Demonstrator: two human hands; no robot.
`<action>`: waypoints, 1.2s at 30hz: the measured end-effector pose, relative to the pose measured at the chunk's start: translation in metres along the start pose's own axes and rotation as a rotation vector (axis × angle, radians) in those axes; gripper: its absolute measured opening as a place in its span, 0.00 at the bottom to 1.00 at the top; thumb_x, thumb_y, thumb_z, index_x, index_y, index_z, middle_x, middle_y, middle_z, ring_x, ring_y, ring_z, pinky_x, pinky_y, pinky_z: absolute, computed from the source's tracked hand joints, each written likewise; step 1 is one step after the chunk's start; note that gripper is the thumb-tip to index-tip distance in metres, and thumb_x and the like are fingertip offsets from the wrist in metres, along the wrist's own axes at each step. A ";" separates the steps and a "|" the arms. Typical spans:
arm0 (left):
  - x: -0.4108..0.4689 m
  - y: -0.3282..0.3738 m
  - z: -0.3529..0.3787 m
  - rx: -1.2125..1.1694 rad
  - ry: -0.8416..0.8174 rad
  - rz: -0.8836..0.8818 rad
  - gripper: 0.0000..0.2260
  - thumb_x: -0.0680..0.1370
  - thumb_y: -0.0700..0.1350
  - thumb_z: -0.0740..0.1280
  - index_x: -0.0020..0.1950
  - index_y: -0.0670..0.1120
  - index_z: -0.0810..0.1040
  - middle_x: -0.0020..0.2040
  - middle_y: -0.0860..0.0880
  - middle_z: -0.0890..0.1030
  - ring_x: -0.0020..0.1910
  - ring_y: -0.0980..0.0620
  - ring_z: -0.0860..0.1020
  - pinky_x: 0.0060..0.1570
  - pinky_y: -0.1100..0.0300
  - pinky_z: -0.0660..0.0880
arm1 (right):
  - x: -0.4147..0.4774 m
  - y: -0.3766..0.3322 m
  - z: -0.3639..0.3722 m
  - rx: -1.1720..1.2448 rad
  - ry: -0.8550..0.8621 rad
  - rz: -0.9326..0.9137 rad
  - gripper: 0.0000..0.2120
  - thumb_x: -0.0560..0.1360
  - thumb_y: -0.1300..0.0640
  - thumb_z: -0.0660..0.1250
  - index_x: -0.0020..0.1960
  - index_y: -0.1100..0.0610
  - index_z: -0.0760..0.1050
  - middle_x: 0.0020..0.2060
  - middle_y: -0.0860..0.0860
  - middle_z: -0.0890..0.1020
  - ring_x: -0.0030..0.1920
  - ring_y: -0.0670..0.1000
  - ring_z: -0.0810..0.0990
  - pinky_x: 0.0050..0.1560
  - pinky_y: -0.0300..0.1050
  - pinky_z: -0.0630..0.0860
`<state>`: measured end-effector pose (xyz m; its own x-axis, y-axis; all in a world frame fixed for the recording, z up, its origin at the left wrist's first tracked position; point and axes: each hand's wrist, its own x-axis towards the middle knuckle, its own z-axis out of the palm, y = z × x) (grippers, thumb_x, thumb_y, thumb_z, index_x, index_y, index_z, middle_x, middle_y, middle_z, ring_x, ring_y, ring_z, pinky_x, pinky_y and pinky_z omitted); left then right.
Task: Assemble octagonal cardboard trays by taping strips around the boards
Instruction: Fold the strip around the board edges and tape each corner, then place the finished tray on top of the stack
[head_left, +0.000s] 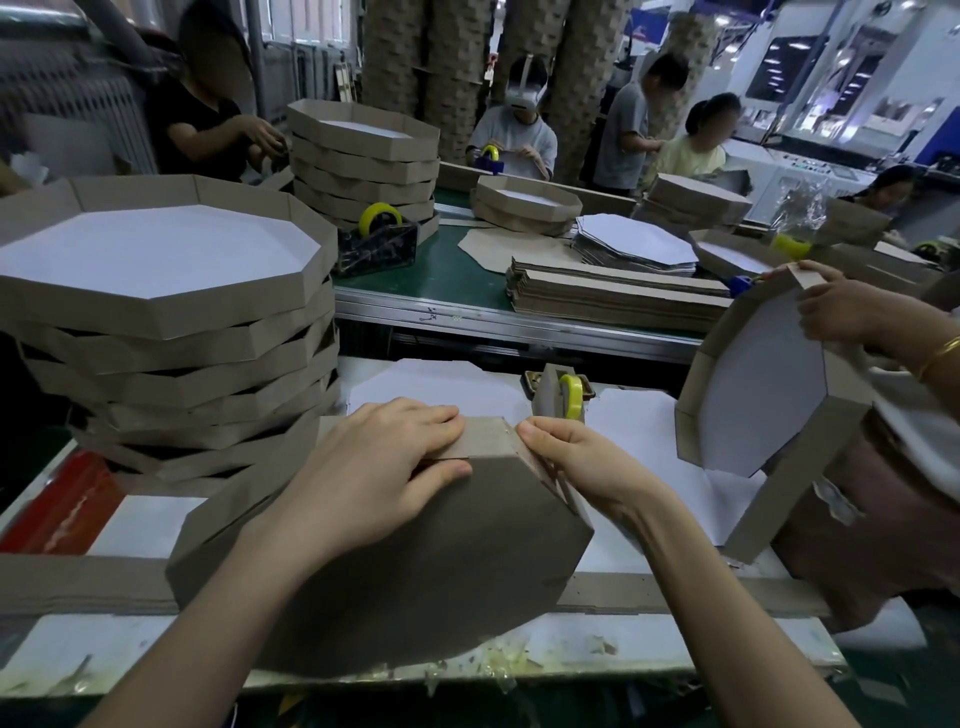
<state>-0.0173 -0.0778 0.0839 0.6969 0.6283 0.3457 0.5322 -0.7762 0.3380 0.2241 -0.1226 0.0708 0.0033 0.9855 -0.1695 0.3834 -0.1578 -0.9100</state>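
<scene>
Worktable (145, 525) among tray stacks (171, 364), busy workshop

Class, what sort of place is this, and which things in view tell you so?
Probably a packaging factory's assembly line: a tall stack of finished octagonal trays, piles of cardboard strips on the green bench, and several workers taping the same trays.

The tray (415, 545) at lower centre is plain grey-brown cardboard. The stack (171, 364) at left is the same brown outside, with a white floor in the top one. The tape roll (573, 396) just above centre is yellow. The counter (140, 525) is white, with a red patch at its left edge. The belt (447, 270) beyond is dark green. At the right edge, a bangle (937, 356) is gold.
</scene>
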 end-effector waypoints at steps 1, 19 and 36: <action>-0.001 0.000 -0.001 -0.003 0.007 -0.005 0.22 0.78 0.59 0.63 0.71 0.54 0.73 0.71 0.57 0.72 0.70 0.56 0.68 0.67 0.54 0.65 | 0.000 -0.002 0.004 -0.021 0.031 0.007 0.25 0.83 0.45 0.58 0.53 0.69 0.75 0.42 0.59 0.80 0.44 0.51 0.78 0.52 0.46 0.72; -0.007 0.032 -0.106 0.327 0.362 0.253 0.37 0.66 0.71 0.56 0.64 0.49 0.80 0.48 0.50 0.85 0.41 0.48 0.82 0.36 0.58 0.71 | -0.071 -0.124 0.013 -0.681 0.115 -0.305 0.37 0.62 0.40 0.79 0.64 0.48 0.68 0.57 0.42 0.77 0.57 0.42 0.77 0.58 0.46 0.77; -0.017 0.012 -0.148 -1.579 0.219 -0.214 0.22 0.68 0.66 0.70 0.53 0.52 0.84 0.52 0.46 0.85 0.52 0.46 0.83 0.45 0.48 0.80 | -0.039 -0.207 0.066 -1.067 1.062 -0.934 0.20 0.63 0.55 0.80 0.48 0.63 0.76 0.41 0.56 0.79 0.40 0.58 0.77 0.35 0.45 0.68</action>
<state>-0.0939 -0.0903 0.2121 0.5262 0.8154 0.2413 -0.4943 0.0624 0.8670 0.0839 -0.1325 0.2411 -0.1723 0.3946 0.9025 0.9842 0.1058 0.1417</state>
